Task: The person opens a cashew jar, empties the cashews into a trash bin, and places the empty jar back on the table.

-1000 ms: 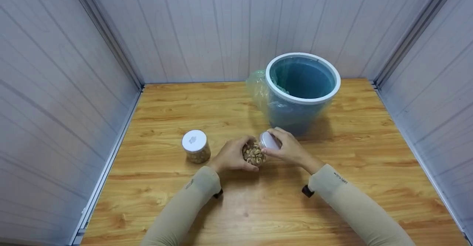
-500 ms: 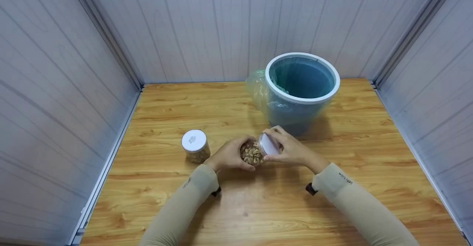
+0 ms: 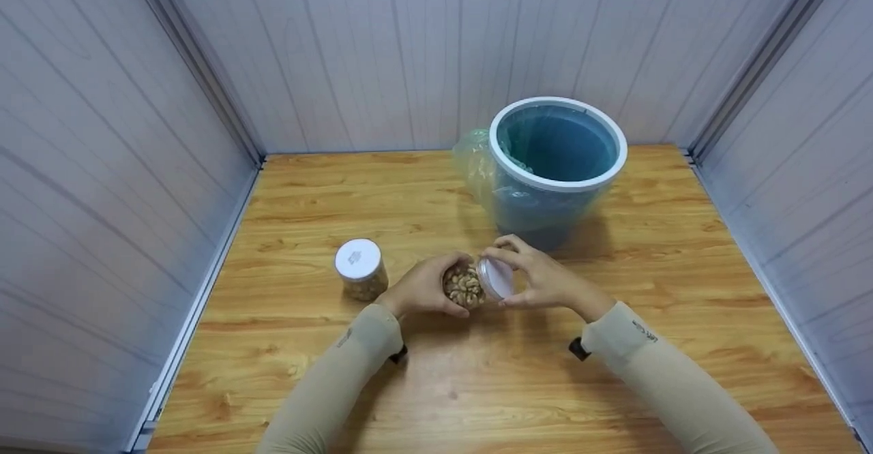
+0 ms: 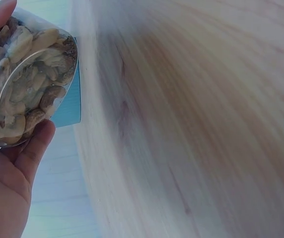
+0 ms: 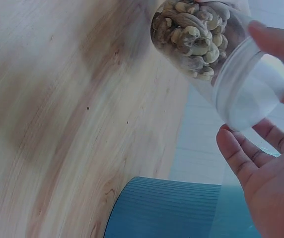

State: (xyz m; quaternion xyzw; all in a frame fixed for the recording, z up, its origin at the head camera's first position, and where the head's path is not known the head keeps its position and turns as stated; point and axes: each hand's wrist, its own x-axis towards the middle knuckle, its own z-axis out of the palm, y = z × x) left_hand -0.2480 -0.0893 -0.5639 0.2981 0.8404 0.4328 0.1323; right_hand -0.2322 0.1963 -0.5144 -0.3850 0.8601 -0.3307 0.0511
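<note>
A clear plastic jar of cashews (image 3: 464,286) is held tilted above the table, its base toward the left and its white lid (image 3: 498,278) toward the right. My left hand (image 3: 423,285) grips the jar near its base, with thumb and fingers around the side. My right hand (image 3: 545,282) holds the lid by its rim, fingers and thumb on opposite edges. In the right wrist view the lid (image 5: 253,89) sits on the jar's end and the cashews (image 5: 196,37) lie toward the base. The left wrist view shows the jar's round bottom (image 4: 30,94).
A second jar with a white lid (image 3: 359,260) stands upright on the wooden table (image 3: 436,386), left of my left hand. Behind my right hand stands a blue bin (image 3: 545,208) with a white rim and a green plastic bag bulging over its left side. Panel walls surround the table.
The jar has shifted slightly left with my left hand. My right hand has turned and its fingers have changed position around the lid's rim.
</note>
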